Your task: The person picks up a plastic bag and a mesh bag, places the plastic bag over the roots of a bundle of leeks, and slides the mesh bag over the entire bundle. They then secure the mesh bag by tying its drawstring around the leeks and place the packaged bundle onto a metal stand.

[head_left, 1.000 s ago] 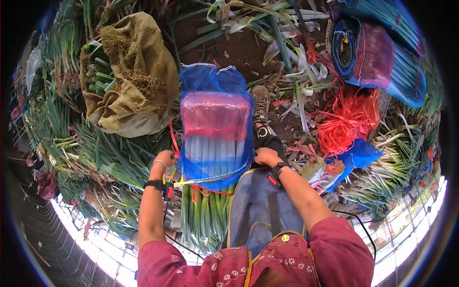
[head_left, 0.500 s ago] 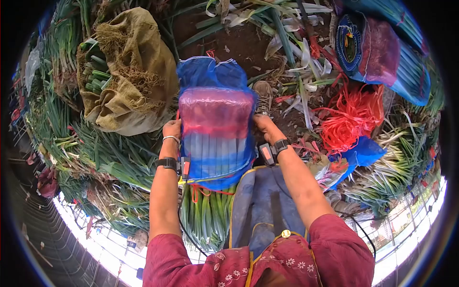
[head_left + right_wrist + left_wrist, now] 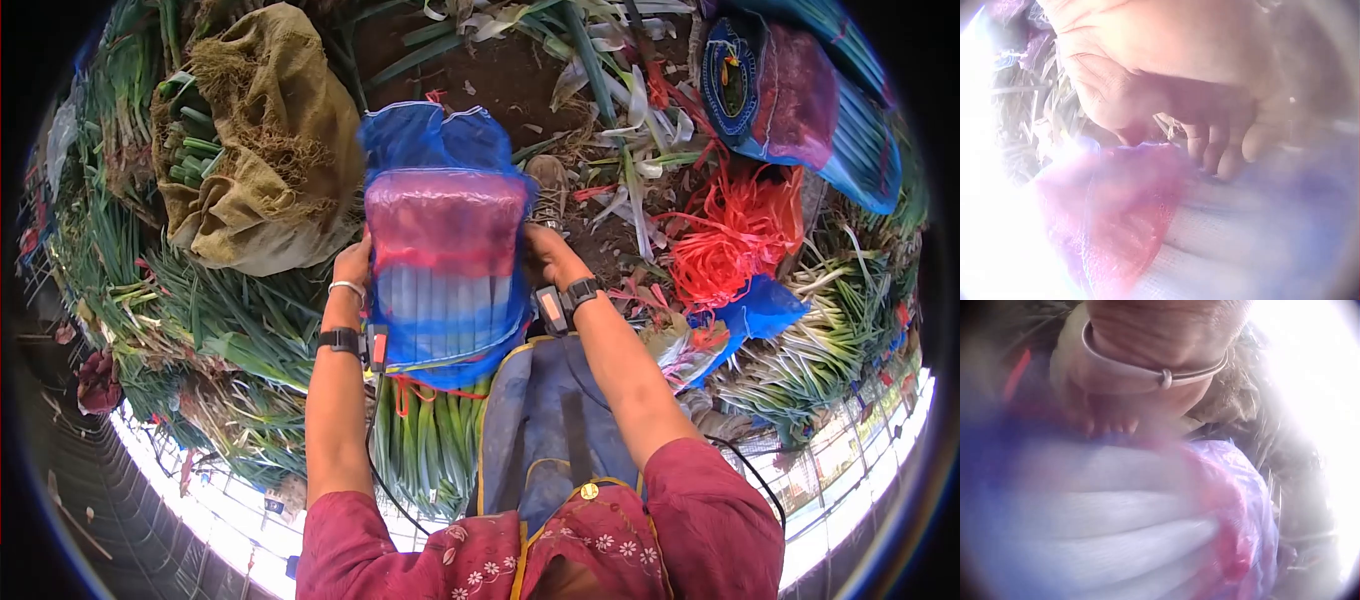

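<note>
A bundle of green onions stands in a blue mesh bag (image 3: 445, 310), with a pink band of film round its upper part and green leaves (image 3: 428, 445) spilling below. At the bag's left side, my left hand (image 3: 352, 265) grips the mesh; in the left wrist view its fingertips (image 3: 1127, 427) meet the bag near the white stalks. My right hand (image 3: 553, 258) holds the opposite side. The right wrist view shows its fingers (image 3: 1211, 147) curled in against the mesh beside the pink film (image 3: 1129, 206). The bag's top edge (image 3: 440, 107) gapes loosely.
A burlap sack (image 3: 290, 150) with green stalks stands at the left. Red plastic strips (image 3: 735, 235) lie at the right, below another wrapped bundle (image 3: 800, 100). Loose onions (image 3: 810, 350) and trimmed leaves (image 3: 640, 150) cover much of the ground. A shoe (image 3: 547, 185) sits just right of the bag.
Both hands have moved forward along the bag's sides, from near its lower yellow cord to about mid-height. The bag has shifted slightly up and left in the head view.
</note>
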The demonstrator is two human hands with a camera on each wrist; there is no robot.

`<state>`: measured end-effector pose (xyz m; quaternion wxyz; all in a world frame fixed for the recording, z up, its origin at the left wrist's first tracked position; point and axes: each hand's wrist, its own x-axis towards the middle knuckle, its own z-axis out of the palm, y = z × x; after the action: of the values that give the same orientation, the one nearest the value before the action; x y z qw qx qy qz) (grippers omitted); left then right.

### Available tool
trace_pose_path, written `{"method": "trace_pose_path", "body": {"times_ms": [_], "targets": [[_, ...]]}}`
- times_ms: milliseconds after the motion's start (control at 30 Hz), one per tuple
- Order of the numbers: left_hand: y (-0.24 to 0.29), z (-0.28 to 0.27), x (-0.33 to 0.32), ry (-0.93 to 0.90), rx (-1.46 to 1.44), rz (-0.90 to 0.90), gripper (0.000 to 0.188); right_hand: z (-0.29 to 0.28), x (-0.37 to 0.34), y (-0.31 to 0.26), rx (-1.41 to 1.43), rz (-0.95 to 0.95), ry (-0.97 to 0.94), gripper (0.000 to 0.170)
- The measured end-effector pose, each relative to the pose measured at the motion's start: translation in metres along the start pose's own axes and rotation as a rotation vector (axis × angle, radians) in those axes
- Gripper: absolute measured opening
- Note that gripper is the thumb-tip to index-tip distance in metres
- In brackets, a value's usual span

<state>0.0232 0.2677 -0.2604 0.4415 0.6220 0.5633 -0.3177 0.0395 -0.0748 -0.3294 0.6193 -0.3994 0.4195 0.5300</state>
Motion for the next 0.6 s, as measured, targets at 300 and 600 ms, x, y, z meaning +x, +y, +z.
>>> {"method": "trace_pose_path", "body": {"times_ms": [300, 600], "targets": [[-0.006, 0.018, -0.013, 0.523, 0.592, 0.468, 0.031, -0.027, -0.030, 0.019, -0.595, -0.265, 0.316, 0.032], [-0.067, -0.040, -0.021, 0.128, 1.207, 0.226, 0.029, -0.019, -0.025, 0.020, -1.180, -0.223, 0.501, 0.029]]}}
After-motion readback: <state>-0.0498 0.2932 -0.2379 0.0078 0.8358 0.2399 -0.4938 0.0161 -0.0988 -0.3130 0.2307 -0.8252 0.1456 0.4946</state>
